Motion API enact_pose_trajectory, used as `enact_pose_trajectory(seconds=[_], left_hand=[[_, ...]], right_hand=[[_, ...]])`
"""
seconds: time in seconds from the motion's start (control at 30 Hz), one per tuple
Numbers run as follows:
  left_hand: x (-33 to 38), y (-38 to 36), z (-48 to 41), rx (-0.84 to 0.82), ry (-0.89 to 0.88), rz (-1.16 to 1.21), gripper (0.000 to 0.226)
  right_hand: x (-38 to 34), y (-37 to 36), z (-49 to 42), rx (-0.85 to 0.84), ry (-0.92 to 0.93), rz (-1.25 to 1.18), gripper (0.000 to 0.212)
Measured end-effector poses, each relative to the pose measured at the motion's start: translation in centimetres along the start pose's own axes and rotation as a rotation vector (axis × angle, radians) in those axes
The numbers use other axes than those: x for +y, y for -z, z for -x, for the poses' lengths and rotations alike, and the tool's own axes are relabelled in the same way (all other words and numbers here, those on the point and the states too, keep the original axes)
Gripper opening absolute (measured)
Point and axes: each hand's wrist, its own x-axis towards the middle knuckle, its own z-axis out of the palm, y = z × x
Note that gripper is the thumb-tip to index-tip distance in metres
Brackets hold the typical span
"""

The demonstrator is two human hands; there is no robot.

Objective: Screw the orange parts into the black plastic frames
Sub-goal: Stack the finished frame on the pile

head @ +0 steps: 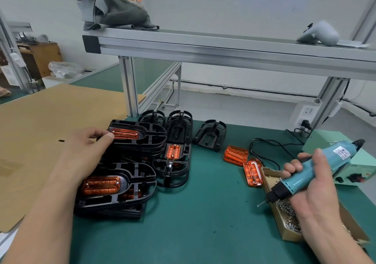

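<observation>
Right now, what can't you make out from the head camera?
Head view:
Lower black frames: covered by those stacked on top, count unclear.
Screw box: partly hidden by the right hand.
Label on the screwdriver: too small to read.
Far orange part: left end under the thumb of the left hand gripping its black frame.

Your view is evenly, brightly lit; faint shadow under your left hand [85, 153]. Wide-angle distortion bows the aluminium rail [223, 50] beyond it; edges soft.

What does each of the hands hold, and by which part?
The right hand grips the teal screwdriver round the middle of its body. The left hand pinches the far stack's top black frame at its left end, beside the orange part.
</observation>
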Motion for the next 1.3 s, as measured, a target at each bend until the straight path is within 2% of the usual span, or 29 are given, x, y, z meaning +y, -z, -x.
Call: enact_pose_trajectory(seconds=[0.2,0.3,0.43,0.53,0.77,0.9,1.03,1.17,1.3], left_hand=[[1.2,0.3,0.2,0.076,-0.001,-0.08,0.031],[2.8,0.2,0.4,0.137,-0.048,-0.148,0.029],[5.2,-0.7,1.2,0.137,-0.136,-0.171,0.025],[7.5,-2.5,2.2,0.074,-0.218,-0.144,0.009],[13.4,-9.3,3.4,-0.163,-0.39,-0.236,0.011],[15.8,-14.3,2.1,-0.31,-0.346,-0.35,0.021],[16.4,-19.0,-1.0,-0.393,-0.223,-0.432,0.026],[15.8,-22.2,-4.2,-0.469,-0.101,-0.512,0.008],[13.9,-24.5,-5.9,-0.523,-0.046,-0.657,0.012]], right_hand=[[-0.1,0.1,-0.2,-0.003,-0.01,-0.001,0.032],[-0.1,0.2,-0.2,-0.008,-0.014,0.007,0.032],[-0.1,0.2,-0.3,-0.003,-0.016,0.005,0.032],[-0.2,0.1,-0.2,0.005,-0.022,0.008,0.033],[-0.2,0.1,-0.3,0.015,-0.026,0.006,0.032],[-0.2,0.0,-0.2,0.016,-0.034,-0.004,0.032],[-0.3,0.1,-0.3,0.018,-0.031,-0.008,0.032],[-0.2,0.0,-0.3,0.016,-0.021,-0.009,0.032],[-0.1,0.0,-0.5,0.015,-0.027,-0.012,0.032]])
